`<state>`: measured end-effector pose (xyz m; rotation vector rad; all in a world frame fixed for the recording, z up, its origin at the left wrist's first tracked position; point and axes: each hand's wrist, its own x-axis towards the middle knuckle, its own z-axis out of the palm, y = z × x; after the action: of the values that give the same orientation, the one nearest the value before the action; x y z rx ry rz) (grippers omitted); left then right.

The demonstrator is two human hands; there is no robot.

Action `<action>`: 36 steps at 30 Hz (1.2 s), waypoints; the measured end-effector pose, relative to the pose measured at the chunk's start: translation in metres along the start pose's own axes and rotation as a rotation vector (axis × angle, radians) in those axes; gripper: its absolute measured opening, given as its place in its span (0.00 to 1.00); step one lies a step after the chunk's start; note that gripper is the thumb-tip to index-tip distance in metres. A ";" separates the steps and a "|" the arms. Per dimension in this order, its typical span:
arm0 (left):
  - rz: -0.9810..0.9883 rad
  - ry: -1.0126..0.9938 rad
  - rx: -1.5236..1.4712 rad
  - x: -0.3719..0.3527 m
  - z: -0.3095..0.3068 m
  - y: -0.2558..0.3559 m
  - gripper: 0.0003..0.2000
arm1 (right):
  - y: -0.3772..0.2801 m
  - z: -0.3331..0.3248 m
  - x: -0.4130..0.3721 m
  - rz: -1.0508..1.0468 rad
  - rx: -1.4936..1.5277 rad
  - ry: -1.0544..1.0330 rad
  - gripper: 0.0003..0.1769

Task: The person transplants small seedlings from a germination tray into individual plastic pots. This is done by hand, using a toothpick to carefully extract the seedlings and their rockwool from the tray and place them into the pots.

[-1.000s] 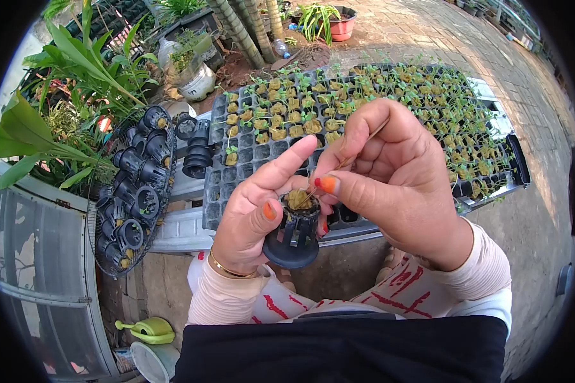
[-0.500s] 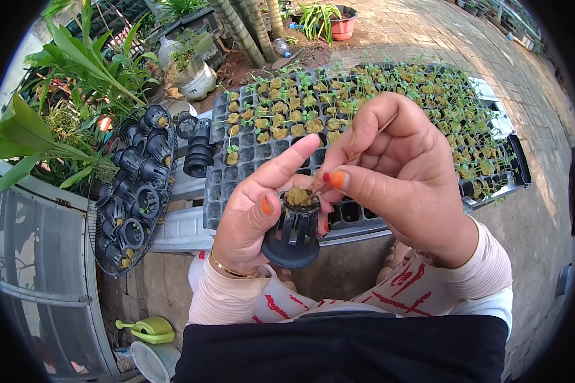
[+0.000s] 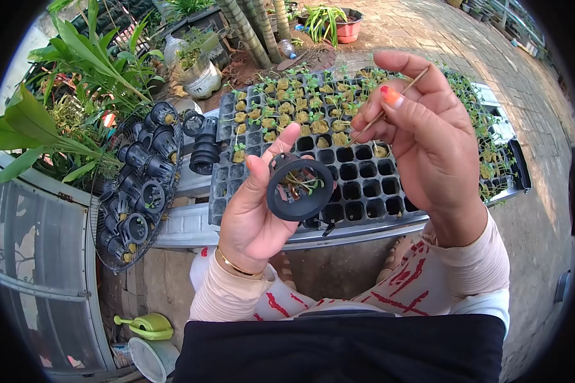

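By the seedling tray's near side [image 3: 359, 200], your left hand [image 3: 257, 220] holds a black net cup [image 3: 298, 212], mouth toward you; your right hand [image 3: 437, 137] pinches a thin stick [image 3: 367, 130]. Loosened fingers could drop the cup; a stray jab might snap the seedling [image 3: 313, 185] inside.

Black pot [image 3: 298, 211], seemingly pale-green seedling [image 3: 312, 184]

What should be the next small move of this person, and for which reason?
Probably the left hand should lay its black net pot in the wire basket. A seedling shows inside the pot, the right hand holds the thin stick clear of it, and similar pots, some showing green leaves, lie in that basket.
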<state>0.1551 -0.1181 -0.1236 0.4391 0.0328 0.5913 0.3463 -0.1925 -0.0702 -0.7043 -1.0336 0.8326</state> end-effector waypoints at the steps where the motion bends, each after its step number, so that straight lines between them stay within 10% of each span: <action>1: 0.004 0.000 0.001 0.000 0.000 0.000 0.29 | -0.002 -0.001 0.001 0.010 0.026 -0.007 0.21; 17: 0.000 -0.103 -0.234 0.013 0.013 0.007 0.28 | -0.032 0.001 0.006 -0.344 -0.195 -0.038 0.19; 21: 0.014 -0.118 -0.135 0.013 0.012 0.007 0.29 | -0.023 0.007 0.007 0.094 -0.348 -0.135 0.18; 36: 0.017 0.217 0.314 -0.002 0.022 -0.002 0.31 | 0.014 0.036 0.007 0.361 -0.059 -0.097 0.20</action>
<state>0.1579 -0.1289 -0.1047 0.6787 0.3330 0.6508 0.3110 -0.1751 -0.0655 -0.9244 -1.0359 1.1606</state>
